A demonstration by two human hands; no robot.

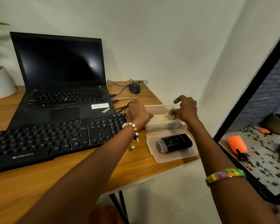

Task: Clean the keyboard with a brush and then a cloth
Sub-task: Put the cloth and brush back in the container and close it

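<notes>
- Right hand (187, 109): its fingers (176, 112) are curled down into a clear tub (162, 125), pinching what looks like a pale cloth (166, 116); the forefinger is raised and hooked free. My guess is the cloth is being taken out or put back, which I cannot tell.
- Left hand (138, 113): it rests on the tub's left edge, fingers bent over the far side and mostly hidden. It seems to steady the tub so it will not slide, but whether it truly grips I cannot tell.
- Brush (174, 142): black body, grey bristles to the left, lying untouched in a shallow lid (172, 145) just in front of the tub, within easy reach of the right hand.
- Keyboard (55, 139): the thing to be cleaned, flat on the tabletop (71, 175) just left of the lid and tub, its right end touching or under the left wrist.
- Laptop (61, 75): open behind the keyboard, screen dark, with a mouse (134, 88) to its right.
</notes>
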